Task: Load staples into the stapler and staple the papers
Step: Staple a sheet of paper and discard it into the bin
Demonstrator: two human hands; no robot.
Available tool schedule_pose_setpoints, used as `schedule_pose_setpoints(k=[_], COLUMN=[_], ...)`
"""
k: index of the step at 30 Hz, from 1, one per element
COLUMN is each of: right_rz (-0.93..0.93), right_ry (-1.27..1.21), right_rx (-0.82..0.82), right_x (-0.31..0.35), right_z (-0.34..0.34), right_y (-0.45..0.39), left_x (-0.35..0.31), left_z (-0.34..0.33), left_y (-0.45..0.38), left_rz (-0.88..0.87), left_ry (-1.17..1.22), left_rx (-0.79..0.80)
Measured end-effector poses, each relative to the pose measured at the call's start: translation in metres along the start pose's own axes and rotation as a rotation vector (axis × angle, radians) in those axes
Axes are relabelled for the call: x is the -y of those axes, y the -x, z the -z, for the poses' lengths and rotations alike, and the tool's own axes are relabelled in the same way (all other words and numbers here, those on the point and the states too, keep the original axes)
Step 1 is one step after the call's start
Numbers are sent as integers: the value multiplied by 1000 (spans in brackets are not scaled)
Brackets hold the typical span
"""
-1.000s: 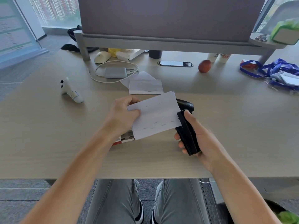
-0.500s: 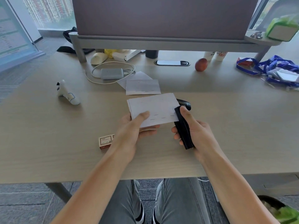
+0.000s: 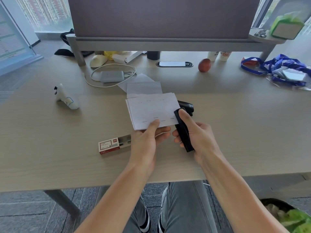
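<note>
My left hand (image 3: 148,140) pinches the near edge of a small stack of white papers (image 3: 151,110), held above the desk; several staples show along that edge. My right hand (image 3: 196,137) grips a black stapler (image 3: 183,132), thumb on its top. The papers' right edge sits in the stapler's jaws. A red and white staple box (image 3: 114,145) lies on the desk left of my left hand, its tray slid partly out.
More white papers (image 3: 143,86) lie flat behind the held stack. Farther back are a grey power bank with white cable (image 3: 111,76), a white controller (image 3: 66,98) at left, a red fruit (image 3: 204,65), and blue lanyards (image 3: 282,68) at right. A shelf (image 3: 168,42) spans the back.
My left hand has shifted from the papers' left edge to their near edge, uncovering the staple box. The papers have turned flatter and moved away from me. The stapler stays in my right hand.
</note>
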State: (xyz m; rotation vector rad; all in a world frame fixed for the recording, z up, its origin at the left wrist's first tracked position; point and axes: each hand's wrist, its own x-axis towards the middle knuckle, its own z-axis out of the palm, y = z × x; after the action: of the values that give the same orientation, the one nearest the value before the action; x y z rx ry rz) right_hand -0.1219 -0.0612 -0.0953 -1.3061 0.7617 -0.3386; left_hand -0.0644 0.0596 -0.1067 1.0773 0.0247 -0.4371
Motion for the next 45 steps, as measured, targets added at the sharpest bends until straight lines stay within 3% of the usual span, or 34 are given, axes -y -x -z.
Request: schedule_pose_setpoints(k=[10,14,17,21,25,28,31,35,39,45], right_rz=[-118,-159,-56,57,344,415,454,751,952,731], right_ry=[54,247,461,725,1099,1196,1125,808,680,410], right_rx=[101,125,79,172,80,101,98,28,56,54], right_x=[12,15,18,17,7,4,-1,4,15,23], right_z=[6,16,26,40,41,39,39,38,38,47], right_y=[-4,-2,-1,-4,-11,-16,-22,-14,-8,2], left_x=[-4,-9,-16,-23,-29,-33,-35,-38,-42,-38], left_z=[-4,-1,2,8,12,13,13,11,5,5], left_y=[-5,-8,-10,-13,-13,-13,-12,-7,0,6], left_rz=[-63,-61,-27,3,24,49,64,61,86,-59], left_ry=[-153,-128,-56,19,51,62,42,-35,-87,-250], left_rx=[-97,-117,-125,-112,-89,-62,-27,39,123,19])
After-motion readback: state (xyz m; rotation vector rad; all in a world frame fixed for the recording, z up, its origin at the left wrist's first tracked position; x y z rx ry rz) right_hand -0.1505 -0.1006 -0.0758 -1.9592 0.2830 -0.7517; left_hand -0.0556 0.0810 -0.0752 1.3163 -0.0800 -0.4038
